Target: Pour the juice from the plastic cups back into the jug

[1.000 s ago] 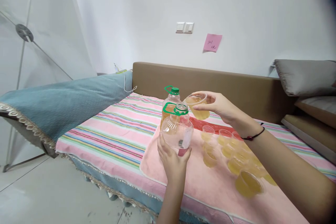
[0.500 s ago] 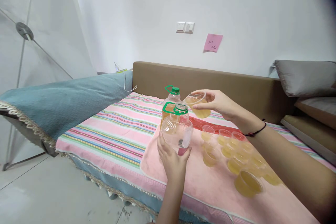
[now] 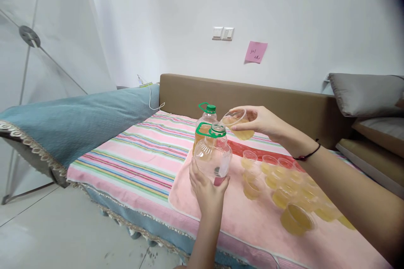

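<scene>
Left hand (image 3: 207,191) clasps a ribbed, clear-plastic bottle (image 3: 211,156), probably for steadiness; right hand (image 3: 259,122) grips a tilted, round, clear-plastic cup (image 3: 242,134).

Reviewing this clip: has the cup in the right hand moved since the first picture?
Yes, slightly: judged against the light switches, the right hand has risen a little, tipping the cup further toward the open bottle.
</scene>
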